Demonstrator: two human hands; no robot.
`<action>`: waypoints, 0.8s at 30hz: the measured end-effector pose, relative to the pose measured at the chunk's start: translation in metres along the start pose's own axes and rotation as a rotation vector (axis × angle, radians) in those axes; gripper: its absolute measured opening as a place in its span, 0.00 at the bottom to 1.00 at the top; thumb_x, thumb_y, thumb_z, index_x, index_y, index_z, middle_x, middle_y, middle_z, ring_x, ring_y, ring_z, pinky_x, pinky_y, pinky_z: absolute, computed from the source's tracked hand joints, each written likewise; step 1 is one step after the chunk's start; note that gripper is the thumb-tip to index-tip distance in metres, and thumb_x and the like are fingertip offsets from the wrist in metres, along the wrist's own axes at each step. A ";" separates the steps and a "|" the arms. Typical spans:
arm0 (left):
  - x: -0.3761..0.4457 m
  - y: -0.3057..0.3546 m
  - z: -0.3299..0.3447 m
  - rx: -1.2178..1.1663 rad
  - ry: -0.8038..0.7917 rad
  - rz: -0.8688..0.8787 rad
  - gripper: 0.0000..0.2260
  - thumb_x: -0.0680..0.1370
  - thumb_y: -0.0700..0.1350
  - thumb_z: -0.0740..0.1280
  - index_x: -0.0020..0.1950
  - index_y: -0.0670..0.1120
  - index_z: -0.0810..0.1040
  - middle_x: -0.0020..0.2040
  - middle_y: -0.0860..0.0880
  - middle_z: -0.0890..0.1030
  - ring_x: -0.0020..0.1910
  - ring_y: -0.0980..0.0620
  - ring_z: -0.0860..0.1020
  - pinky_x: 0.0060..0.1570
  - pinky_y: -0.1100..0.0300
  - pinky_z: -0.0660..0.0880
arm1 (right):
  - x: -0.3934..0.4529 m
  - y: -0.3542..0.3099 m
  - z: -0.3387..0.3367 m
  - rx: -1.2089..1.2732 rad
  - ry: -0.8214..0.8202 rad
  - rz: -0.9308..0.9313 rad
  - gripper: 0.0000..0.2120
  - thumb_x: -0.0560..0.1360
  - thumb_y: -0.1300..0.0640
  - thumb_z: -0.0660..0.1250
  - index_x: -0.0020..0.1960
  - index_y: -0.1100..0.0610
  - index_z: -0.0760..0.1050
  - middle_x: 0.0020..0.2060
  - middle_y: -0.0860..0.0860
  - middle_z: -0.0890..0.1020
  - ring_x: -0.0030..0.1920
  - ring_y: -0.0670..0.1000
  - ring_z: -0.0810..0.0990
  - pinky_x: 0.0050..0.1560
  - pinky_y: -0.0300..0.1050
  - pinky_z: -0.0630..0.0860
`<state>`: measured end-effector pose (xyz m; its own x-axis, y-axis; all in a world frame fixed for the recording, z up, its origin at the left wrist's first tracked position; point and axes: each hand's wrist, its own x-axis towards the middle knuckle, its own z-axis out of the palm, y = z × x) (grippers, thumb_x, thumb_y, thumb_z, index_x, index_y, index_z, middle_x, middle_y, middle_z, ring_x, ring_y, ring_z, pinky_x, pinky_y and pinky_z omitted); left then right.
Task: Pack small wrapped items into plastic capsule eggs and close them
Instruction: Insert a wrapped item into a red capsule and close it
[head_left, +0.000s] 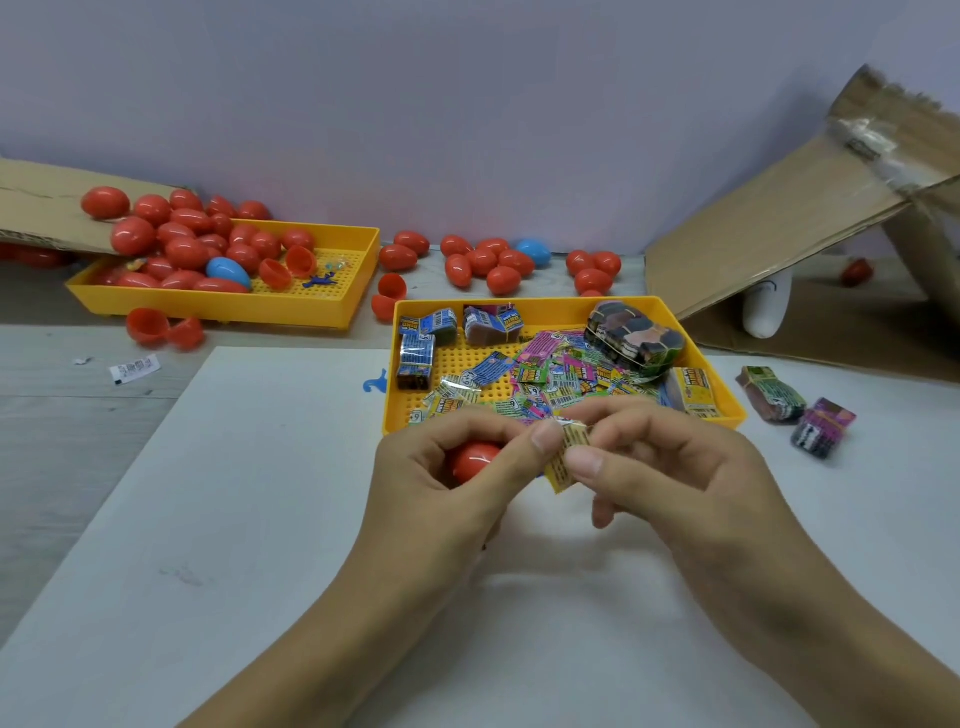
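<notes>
Head view: left hand (447, 467) cups a red egg half (475, 460) in curled fingers, near the yellow tray (727, 410). Right hand (670, 467) and left thumb pinch a yellow wrapped item (566, 457), just right of the egg, long axis near-far. Likely insertion next.

One head-worn view — looking forward and down, close over the white tabletop (260, 519).

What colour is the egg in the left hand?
Red; the egg shows in the head view, in the left hand.
</notes>
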<state>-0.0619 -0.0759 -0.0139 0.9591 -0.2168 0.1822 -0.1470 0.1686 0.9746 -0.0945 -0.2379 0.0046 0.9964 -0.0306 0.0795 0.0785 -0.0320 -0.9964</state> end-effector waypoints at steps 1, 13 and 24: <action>0.000 0.000 0.000 -0.008 0.002 -0.007 0.11 0.67 0.56 0.74 0.36 0.48 0.83 0.27 0.55 0.73 0.22 0.56 0.66 0.22 0.68 0.63 | 0.001 0.000 -0.001 0.054 -0.013 0.056 0.04 0.63 0.55 0.75 0.34 0.54 0.82 0.50 0.48 0.84 0.39 0.46 0.81 0.35 0.42 0.76; -0.002 -0.001 0.002 -0.086 -0.070 -0.084 0.07 0.66 0.50 0.74 0.36 0.47 0.83 0.29 0.50 0.73 0.24 0.55 0.67 0.22 0.67 0.63 | 0.002 -0.005 0.002 0.305 0.006 0.225 0.11 0.55 0.56 0.79 0.37 0.55 0.86 0.43 0.48 0.84 0.39 0.43 0.81 0.30 0.39 0.70; -0.005 0.004 0.001 0.423 0.202 0.158 0.03 0.68 0.46 0.71 0.35 0.50 0.79 0.34 0.55 0.79 0.34 0.56 0.78 0.29 0.62 0.77 | -0.002 0.004 0.006 -0.155 0.110 -0.045 0.18 0.58 0.38 0.74 0.42 0.48 0.82 0.49 0.43 0.81 0.36 0.43 0.79 0.34 0.40 0.75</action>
<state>-0.0671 -0.0750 -0.0102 0.9387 -0.0226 0.3439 -0.3397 -0.2296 0.9121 -0.0957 -0.2320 0.0006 0.9818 -0.1340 0.1347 0.1082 -0.1886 -0.9761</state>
